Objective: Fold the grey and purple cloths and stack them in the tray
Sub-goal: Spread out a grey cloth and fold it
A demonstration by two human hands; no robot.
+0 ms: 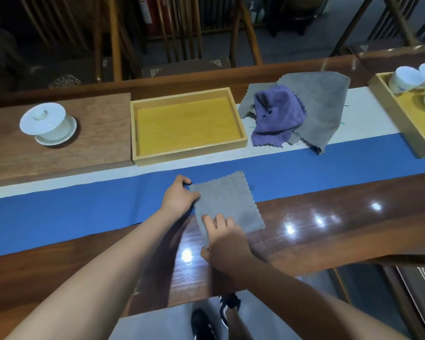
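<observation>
1. The folded grey cloth [227, 204] lies as a flat, near-square pad at the near edge of the blue table runner [59, 212], half on the runner and half on the glossy wooden table [329, 229]. It has no marked long axis; its corners point slightly askew to the table edge.
2. The left hand [179, 196] grips the cloth's far-left corner, fingers curled over the edge. The right hand [225, 244] pinches its near-left corner, fingers on top and thumb below.
3. The yellow wooden tray [236, 123] sits straight beyond the cloth, toward the far edge and slightly left, so the left hand is nearer to it; the lift would likely go forward.
4. The cloth looks like soft microfibre with pinked, zigzag edges.
5. Right of the tray, a crumpled purple cloth [277, 116] rests on an unfolded grey cloth [324, 101].
</observation>
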